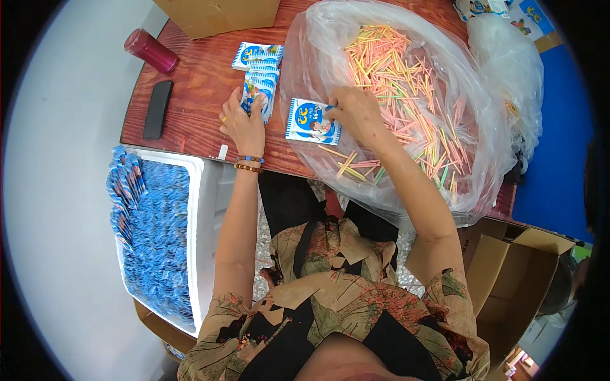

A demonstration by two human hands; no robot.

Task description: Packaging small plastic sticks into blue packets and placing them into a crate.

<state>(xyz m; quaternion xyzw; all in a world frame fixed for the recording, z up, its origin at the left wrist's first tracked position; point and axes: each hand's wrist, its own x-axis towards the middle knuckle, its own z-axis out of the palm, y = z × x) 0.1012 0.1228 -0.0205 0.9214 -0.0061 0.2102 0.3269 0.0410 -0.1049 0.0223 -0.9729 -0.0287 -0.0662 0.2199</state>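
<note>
My left hand (244, 127), with a ring and beaded bracelets, is at the near end of an overlapping row of blue-and-white packets (264, 79). Its thumb and fingers are bent around the edge of the nearest packet. To the right, a flat blue-and-white packet (307, 122) lies on the front left part of a clear plastic bag (318, 57). My right hand (359, 117) pinches this packet at its right edge; the fingertips are partly hidden. Thin pink, yellow and green sticks (406, 95) are heaped in the bag beside my right hand.
A dark phone (157, 110) and a red cup (151, 51) are at the table's left. A white foam box (198, 190) full of blue packets stands below. A cardboard box (219, 16) sits at the back; an open carton (508, 273) is at lower right.
</note>
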